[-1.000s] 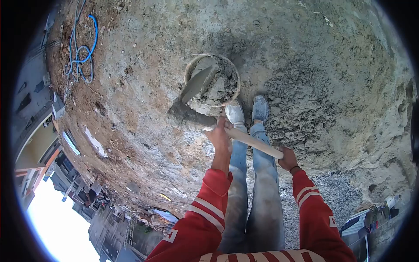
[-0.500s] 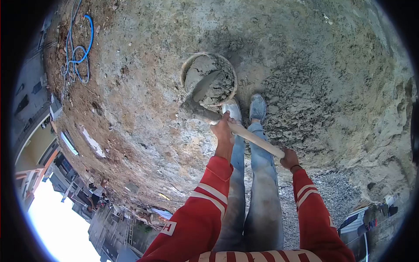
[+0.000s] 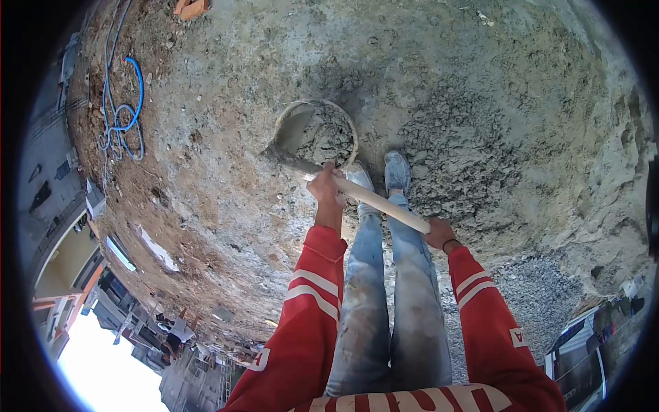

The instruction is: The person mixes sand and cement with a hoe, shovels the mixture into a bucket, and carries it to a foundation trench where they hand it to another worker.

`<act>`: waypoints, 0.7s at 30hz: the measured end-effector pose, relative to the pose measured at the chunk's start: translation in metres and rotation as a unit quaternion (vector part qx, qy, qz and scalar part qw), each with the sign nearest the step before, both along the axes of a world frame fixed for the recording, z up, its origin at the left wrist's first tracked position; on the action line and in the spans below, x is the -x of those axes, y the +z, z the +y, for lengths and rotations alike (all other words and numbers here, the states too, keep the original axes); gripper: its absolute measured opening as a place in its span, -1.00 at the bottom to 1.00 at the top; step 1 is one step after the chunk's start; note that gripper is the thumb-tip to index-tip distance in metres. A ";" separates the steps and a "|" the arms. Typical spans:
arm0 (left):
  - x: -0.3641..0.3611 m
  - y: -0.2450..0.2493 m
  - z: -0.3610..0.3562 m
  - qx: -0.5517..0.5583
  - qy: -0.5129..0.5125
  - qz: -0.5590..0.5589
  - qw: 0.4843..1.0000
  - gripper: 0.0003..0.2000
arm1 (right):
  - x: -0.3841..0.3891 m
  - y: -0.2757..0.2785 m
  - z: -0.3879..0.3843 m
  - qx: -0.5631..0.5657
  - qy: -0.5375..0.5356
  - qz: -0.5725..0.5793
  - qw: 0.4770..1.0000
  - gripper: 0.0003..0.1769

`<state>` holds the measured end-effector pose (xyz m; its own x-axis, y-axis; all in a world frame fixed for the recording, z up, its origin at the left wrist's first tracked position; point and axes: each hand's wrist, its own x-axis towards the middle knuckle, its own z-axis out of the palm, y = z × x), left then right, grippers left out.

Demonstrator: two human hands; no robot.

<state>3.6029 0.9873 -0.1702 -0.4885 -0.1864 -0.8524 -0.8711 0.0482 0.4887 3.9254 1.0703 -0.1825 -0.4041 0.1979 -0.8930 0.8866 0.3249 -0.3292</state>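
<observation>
My left hand (image 3: pixel 327 184) is wrapped around the wooden handle of a hoe (image 3: pixel 386 203), near its head. Closer to the end of that handle, my right hand (image 3: pixel 438 234) grips it too. The grey hoe blade tilts down into a round bucket (image 3: pixel 355 134), at its left side. Wet grey mortar (image 3: pixel 327 136) fills much of the bucket, lying against the blade. The blade's lower edge is hard to make out. The bucket stands on the ground just beyond my shoes (image 3: pixel 397 172).
A heap of wet mortar (image 3: pixel 463 161) spreads right of my feet. Grey gravel (image 3: pixel 528 292) lies nearer on the right. A blue hose (image 3: pixel 139 93) coils at upper left, with orange bricks (image 3: pixel 191 8) at the top edge. Buildings (image 3: pixel 58 268) show at far left.
Both hands and the hoe have shifted left in view. The blade has moved to the bucket's left side and stands more upright. Orange bricks have come into view.
</observation>
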 end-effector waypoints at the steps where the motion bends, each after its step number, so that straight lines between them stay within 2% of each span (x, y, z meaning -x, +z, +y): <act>1: -0.003 0.010 0.002 -0.019 0.013 0.001 1.000 -0.85 | -0.007 0.001 0.000 -0.029 -0.006 0.060 0.998 -0.69; 2: -0.007 0.022 0.000 -0.040 0.043 -0.013 0.998 -0.84 | -0.020 0.008 0.002 -0.036 -0.012 0.044 0.998 -0.69; 4: -0.021 0.088 0.019 -0.071 0.055 0.025 0.996 -0.89 | -0.016 0.037 0.019 -0.045 -0.051 0.149 0.987 -0.74; 5: -0.032 0.116 0.024 -0.082 0.009 0.043 0.996 -0.91 | -0.024 0.052 0.023 -0.091 -0.072 0.189 0.975 -0.80; 7: -0.049 0.162 0.026 -0.100 -0.039 0.062 0.992 -0.90 | -0.036 0.098 0.037 -0.117 -0.084 0.168 0.975 -0.80; 8: -0.053 0.181 0.025 -0.103 -0.216 0.078 0.968 -0.81 | -0.044 0.118 0.043 -0.133 -0.087 0.156 0.975 -0.79; 9: -0.053 0.196 0.021 -0.100 -0.384 0.093 0.913 -0.73 | -0.059 0.133 0.044 -0.149 -0.090 0.131 0.976 -0.80; 10: -0.049 0.208 0.016 -0.099 -0.384 0.098 0.913 -0.73 | -0.079 0.149 0.044 -0.163 -0.091 0.107 0.976 -0.81; 12: -0.038 0.226 0.005 -0.068 -0.482 0.089 0.869 -0.66 | -0.112 0.183 0.041 -0.182 -0.109 0.061 0.975 -0.83; 14: -0.016 0.218 -0.034 -0.017 -0.480 0.117 0.869 -0.66 | -0.142 0.201 0.036 -0.214 -0.081 -0.035 0.973 -0.82; 16: 0.009 0.199 -0.090 0.046 -0.399 0.133 0.906 -0.69 | -0.162 0.194 0.037 -0.237 -0.079 -0.127 0.960 -0.82; 18: 0.029 0.197 -0.139 0.121 -0.329 0.120 0.929 -0.72 | -0.148 0.170 0.055 -0.233 -0.055 -0.260 0.936 -0.77; 19: 0.036 0.187 -0.180 0.154 -0.321 0.115 0.927 -0.73 | -0.143 0.151 0.068 -0.229 -0.046 -0.249 0.940 -0.77; 21: 0.040 0.185 -0.248 0.210 -0.309 0.088 0.923 -0.76 | -0.127 0.112 0.085 -0.241 -0.074 -0.360 0.898 -0.69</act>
<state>3.5633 0.7394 0.0143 -0.7364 -0.1221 -0.6654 -0.5226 0.7273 0.4449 4.0519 1.1555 -0.0709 0.3054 0.6362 -0.7085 0.8588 0.1374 0.4935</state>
